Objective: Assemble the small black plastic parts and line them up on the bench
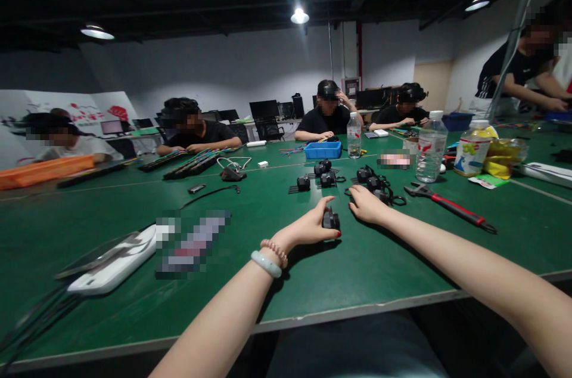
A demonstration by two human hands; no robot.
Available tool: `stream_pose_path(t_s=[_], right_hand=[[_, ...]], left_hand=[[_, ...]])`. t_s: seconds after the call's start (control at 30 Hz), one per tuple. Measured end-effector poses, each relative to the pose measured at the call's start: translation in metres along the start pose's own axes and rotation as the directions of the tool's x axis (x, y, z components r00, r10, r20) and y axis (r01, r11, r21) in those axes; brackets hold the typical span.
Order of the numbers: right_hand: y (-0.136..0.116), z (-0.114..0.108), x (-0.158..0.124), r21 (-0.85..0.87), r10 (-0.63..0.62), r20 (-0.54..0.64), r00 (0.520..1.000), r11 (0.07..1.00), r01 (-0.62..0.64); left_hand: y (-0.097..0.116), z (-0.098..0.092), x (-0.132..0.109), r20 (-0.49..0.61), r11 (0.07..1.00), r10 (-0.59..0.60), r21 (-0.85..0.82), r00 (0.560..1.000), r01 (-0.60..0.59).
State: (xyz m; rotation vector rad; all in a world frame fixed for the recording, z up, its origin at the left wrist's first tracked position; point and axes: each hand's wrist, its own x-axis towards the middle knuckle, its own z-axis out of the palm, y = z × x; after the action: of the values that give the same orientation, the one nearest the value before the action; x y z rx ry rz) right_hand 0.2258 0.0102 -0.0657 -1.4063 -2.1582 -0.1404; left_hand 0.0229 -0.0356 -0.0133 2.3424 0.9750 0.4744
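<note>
My left hand grips a small black part that rests on the green table, thumb and fingers closed around it. A white bangle and a bead bracelet sit on that wrist. My right hand lies on the table just right of it, fingers reaching into a cluster of small black parts with wire loops. Whether those fingers pinch one of the parts is hidden. More black parts lie a little farther out.
Red-handled pliers lie to the right. Water bottles, a blue tray and snack packets stand beyond. A white device with cables lies at the left. Several other people sit around the table.
</note>
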Motion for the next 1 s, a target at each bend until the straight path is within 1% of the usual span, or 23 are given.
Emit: stream_pose_path(t_s=[0.1,0.23,0.4,0.73,0.83,1.0], right_hand=[[0.001,0.006,0.002,-0.017,0.019,0.051,0.999,1.0,-0.018],[-0.002,0.007,0.002,-0.023,0.055,0.14,0.989,0.998,-0.052],[-0.005,0.001,0.002,-0.058,0.049,0.177,0.983,0.998,-0.04],[-0.015,-0.013,-0.005,-0.03,-0.018,0.23,0.973,0.999,0.026],[-0.019,-0.02,-0.008,-0.018,-0.043,0.25,0.967,0.999,0.05],[-0.024,-0.036,-0.013,0.002,-0.054,0.323,0.945,0.998,0.056]], left_hand=[[-0.001,0.0,0.0,0.003,1.0,0.003,-0.001,1.0,-0.003],[-0.001,0.0,0.001,0.013,1.0,0.002,-0.001,1.0,-0.002],[-0.001,-0.001,0.001,0.02,1.0,0.002,0.005,1.0,-0.002],[-0.001,-0.001,0.001,0.006,1.0,-0.002,-0.016,1.0,0.002],[-0.002,0.0,0.002,0.006,1.0,-0.001,-0.018,1.0,0.001],[-0.005,0.0,0.003,-0.003,1.0,-0.007,-0.014,1.0,0.007]])
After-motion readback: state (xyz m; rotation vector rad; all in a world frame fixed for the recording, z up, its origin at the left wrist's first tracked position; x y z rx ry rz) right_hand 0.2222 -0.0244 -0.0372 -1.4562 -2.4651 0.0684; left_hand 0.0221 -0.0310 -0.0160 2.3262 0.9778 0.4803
